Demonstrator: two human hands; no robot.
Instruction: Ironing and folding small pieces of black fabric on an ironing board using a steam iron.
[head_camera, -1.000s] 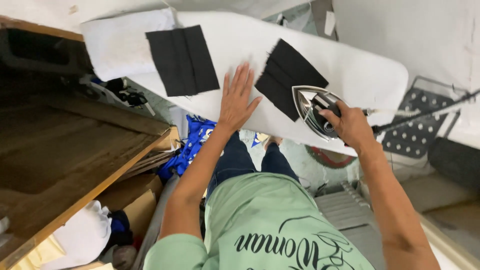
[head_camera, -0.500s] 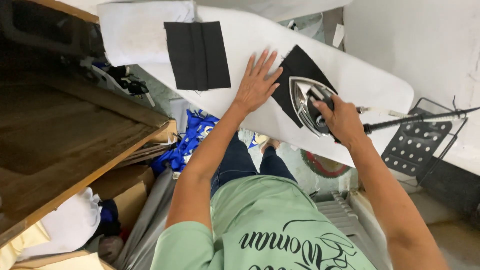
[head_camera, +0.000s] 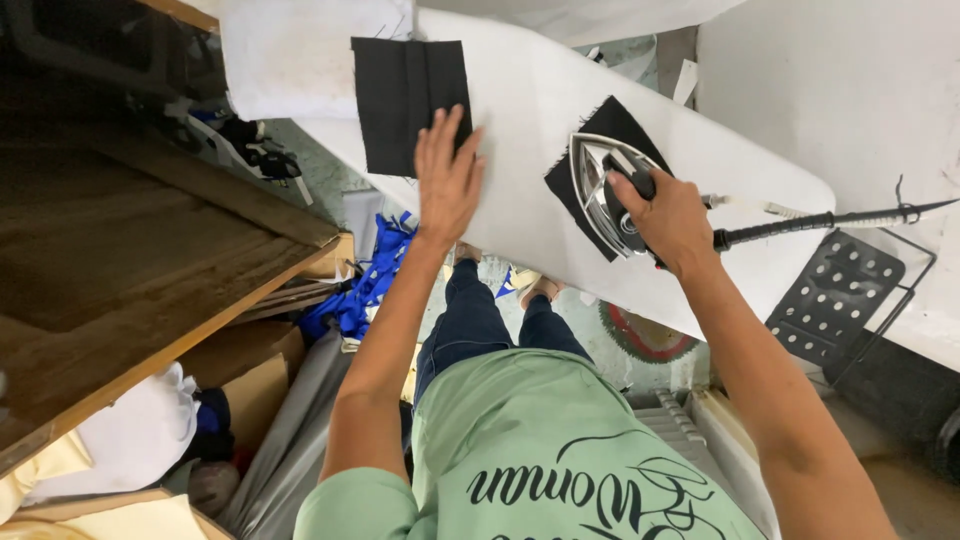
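Note:
A white ironing board (head_camera: 530, 110) runs across the upper middle of the head view. My right hand (head_camera: 665, 215) grips the dark handle of a silver iron (head_camera: 600, 190), which rests on a small black cloth piece (head_camera: 590, 170) on the board. My left hand (head_camera: 447, 175) is flat with fingers spread, its fingertips on the near edge of a larger black folded cloth piece (head_camera: 405, 100) lying further left on the board.
A wooden table (head_camera: 110, 260) stands to the left. Blue fabric scraps (head_camera: 360, 295), cardboard and white cloth (head_camera: 140, 435) lie below it. A black perforated iron rest (head_camera: 835, 300) hangs at the board's right end, under the iron's cord (head_camera: 820, 220). A white wall is at the right.
My left hand has slid left along the board from beside the small black piece to the larger folded piece. The iron stays on the small piece, shifted slightly.

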